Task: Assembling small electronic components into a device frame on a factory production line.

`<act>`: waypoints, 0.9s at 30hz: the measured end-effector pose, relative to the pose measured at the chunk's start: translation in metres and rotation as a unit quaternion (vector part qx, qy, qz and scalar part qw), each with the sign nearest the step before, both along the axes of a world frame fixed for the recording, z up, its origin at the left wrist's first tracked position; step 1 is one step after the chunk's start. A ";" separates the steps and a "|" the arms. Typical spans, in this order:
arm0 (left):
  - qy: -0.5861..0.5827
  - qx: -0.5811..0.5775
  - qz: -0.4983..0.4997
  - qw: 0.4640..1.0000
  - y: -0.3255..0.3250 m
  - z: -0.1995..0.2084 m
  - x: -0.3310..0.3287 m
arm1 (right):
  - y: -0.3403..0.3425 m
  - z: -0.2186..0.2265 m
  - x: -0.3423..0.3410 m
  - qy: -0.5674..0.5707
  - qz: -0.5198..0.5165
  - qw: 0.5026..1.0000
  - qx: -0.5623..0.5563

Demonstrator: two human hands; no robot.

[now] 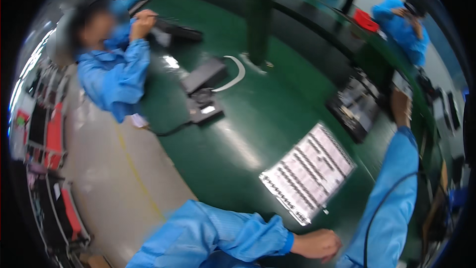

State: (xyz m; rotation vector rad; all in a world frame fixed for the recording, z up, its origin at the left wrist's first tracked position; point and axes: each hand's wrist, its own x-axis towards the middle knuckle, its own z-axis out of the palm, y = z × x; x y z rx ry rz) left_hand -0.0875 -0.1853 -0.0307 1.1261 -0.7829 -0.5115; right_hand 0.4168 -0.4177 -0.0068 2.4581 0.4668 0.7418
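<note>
One white tray [308, 171] of small parts lies on the green bench [248, 119]. Left hand [317, 244] curled, holding nothing, rests beside it. Right hand [400, 106] reaches one dark tray [357, 106]; grip cannot be told.

a flat tray of small parts [308, 171] lies on the workbench [248, 134] near its front edge, just behind the left hand [317, 244], which rests at that edge. to the right, a compartmented tray [356, 106] sits near the right edge, with the right hand [400, 106] at its far side. a boxy device [203, 89] stands toward the left edge, before a post [259, 15]. a co-worker [114, 69] sits at the left edge.
</note>
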 end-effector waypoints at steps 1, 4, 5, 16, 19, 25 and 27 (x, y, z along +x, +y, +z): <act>0.015 -0.004 0.007 1.000 0.002 0.008 -0.004 | -0.006 -0.008 0.017 0.026 0.018 0.999 0.017; -0.080 -0.014 0.097 0.992 -0.003 0.003 -0.009 | -0.013 -0.023 0.033 0.057 0.040 0.997 0.014; -0.084 -0.005 0.104 0.991 -0.005 0.002 -0.010 | -0.042 -0.028 0.056 0.069 0.045 0.997 -0.015; -0.043 -0.003 0.073 0.996 -0.011 0.001 -0.009 | -0.014 -0.034 0.057 0.053 0.026 0.998 -0.022; -0.041 -0.001 0.065 0.997 -0.007 0.005 -0.010 | -0.031 -0.038 0.077 0.046 0.095 0.992 -0.070; -0.046 -0.004 0.084 0.995 -0.013 -0.002 -0.016 | -0.028 -0.062 0.096 0.087 0.014 0.993 -0.083; -0.041 -0.022 0.076 0.996 -0.011 0.000 -0.019 | -0.045 -0.060 0.102 0.070 0.022 0.996 -0.054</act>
